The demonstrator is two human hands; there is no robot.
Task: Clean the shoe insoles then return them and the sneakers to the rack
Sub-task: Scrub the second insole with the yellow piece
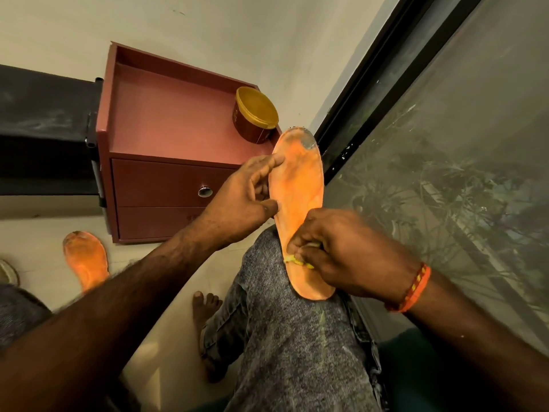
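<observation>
An orange insole with a grey dirty patch at its toe end rests lengthwise on my right knee. My left hand holds its left edge, the thumb and a finger pinching it. My right hand presses a small yellow cloth or scrubber against the heel half of the insole, fingers curled around it. A second orange insole lies on the floor at the lower left, partly hidden by my left forearm. No sneakers are clearly in view.
A reddish-brown bedside cabinet with a drawer stands ahead, a yellow-lidded tub on its top. A dark rack or bench sits at the left. A glass window runs along the right. My bare foot rests on the tiled floor.
</observation>
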